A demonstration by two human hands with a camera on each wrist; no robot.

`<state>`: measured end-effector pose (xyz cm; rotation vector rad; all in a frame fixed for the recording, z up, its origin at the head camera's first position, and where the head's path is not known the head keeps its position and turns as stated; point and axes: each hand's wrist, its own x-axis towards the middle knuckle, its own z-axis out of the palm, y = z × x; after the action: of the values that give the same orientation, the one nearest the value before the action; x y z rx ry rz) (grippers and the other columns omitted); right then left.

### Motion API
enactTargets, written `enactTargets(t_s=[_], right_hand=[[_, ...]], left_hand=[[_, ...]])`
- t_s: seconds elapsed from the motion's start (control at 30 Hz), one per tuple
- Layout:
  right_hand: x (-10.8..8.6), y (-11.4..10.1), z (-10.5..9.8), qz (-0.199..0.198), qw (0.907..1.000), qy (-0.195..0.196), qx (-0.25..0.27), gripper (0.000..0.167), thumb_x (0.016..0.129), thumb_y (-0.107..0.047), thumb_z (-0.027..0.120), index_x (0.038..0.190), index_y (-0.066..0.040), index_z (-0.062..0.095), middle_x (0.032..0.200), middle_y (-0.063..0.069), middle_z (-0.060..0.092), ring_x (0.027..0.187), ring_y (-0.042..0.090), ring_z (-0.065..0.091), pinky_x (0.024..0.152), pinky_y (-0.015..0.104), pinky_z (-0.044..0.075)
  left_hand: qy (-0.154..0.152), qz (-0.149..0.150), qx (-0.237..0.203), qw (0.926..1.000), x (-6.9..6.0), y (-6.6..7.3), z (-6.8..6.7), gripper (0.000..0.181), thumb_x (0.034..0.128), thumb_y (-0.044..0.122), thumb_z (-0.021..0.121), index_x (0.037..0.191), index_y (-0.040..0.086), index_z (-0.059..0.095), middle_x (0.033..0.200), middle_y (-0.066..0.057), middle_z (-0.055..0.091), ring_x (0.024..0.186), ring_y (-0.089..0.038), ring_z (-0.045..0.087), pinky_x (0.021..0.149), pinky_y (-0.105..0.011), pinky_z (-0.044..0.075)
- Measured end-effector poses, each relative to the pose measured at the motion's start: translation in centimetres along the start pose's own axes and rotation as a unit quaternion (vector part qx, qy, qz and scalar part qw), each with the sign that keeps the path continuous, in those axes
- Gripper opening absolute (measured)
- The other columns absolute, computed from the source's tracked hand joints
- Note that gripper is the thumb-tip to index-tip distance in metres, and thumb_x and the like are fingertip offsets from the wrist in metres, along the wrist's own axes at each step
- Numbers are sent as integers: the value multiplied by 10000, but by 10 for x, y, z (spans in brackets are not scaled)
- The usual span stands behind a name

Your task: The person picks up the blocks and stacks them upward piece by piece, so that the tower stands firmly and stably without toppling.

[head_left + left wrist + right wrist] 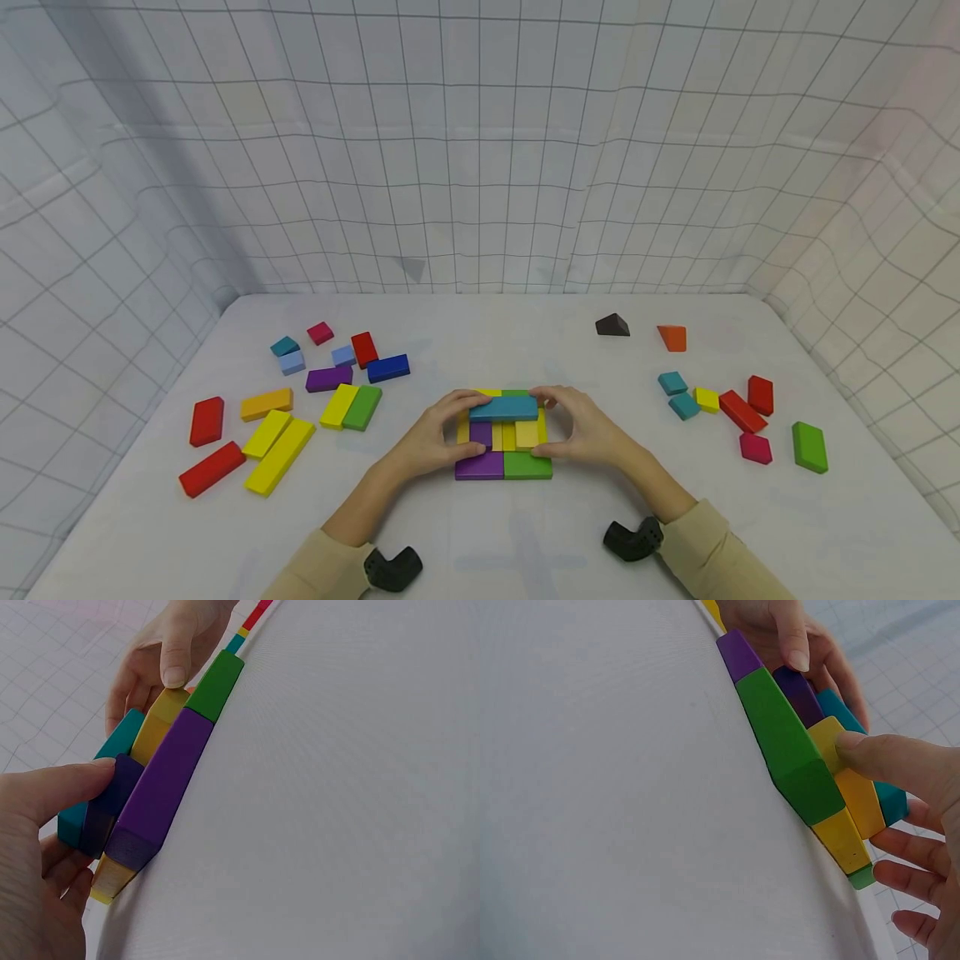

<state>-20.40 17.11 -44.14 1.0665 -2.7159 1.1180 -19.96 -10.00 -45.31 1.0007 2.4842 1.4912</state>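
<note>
A low stack of wooden blocks stands in the middle of the table, with a purple block [479,467] and a green block [528,466] along its near side. On the upper level lie a small purple block [481,435] and a pale yellow block [527,434], with a long teal block [504,408] behind them. My left hand [431,437] grips the upper level at its left end, thumb on the small purple block and fingers at the back. Opposite it, my right hand [588,429] presses its thumb on the pale yellow block [826,742], its fingers curled round the far side.
Loose blocks lie to the left, among them a long yellow block [281,457], a red block [212,469] and a blue block [388,368]. On the right are a green block [810,447], several small blocks, an orange wedge [672,337] and a black block [612,325].
</note>
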Motion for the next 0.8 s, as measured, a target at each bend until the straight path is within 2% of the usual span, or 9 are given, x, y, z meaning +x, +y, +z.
enactTargets(t_s=[0.2, 0.43, 0.57, 0.8], right_hand=[[0, 0, 0, -20, 10000, 8, -29, 697, 707, -339, 781, 1277, -85, 470, 1136, -14, 557, 1007, 186, 486, 872, 411, 434], [-1, 0, 0, 1, 10000, 30, -68, 688, 700, -324, 789, 1265, -85, 476, 1152, -9, 553, 1014, 184, 481, 882, 408, 430], [-1, -2, 0, 55, 10000, 1, -39, 688, 708, -338, 781, 1271, -89, 472, 1158, -8, 550, 1019, 185, 479, 888, 419, 424], [-1, -2, -1, -28, 10000, 31, -16, 682, 714, -345, 775, 1269, -93, 472, 1168, -8, 548, 1011, 186, 486, 879, 422, 434]], left_hand=[[23, -3, -36, 10000, 0, 4, 1, 557, 782, 112, 711, 1295, 85, 494, 1293, -114, 473, 1216, -291, 419, 1031, -533, 293], [-55, -55, -86, 9999, -2, 37, -8, 521, 784, 49, 687, 1265, -7, 495, 1267, -189, 478, 1197, -345, 425, 1019, -555, 295], [-57, -84, -74, 9999, -2, 41, -9, 515, 782, 43, 687, 1260, -7, 500, 1262, -194, 480, 1195, -346, 426, 1019, -554, 294], [-45, -109, -108, 9999, -2, 40, -8, 521, 782, 51, 690, 1265, 1, 501, 1270, -193, 476, 1206, -347, 417, 1031, -553, 278]])
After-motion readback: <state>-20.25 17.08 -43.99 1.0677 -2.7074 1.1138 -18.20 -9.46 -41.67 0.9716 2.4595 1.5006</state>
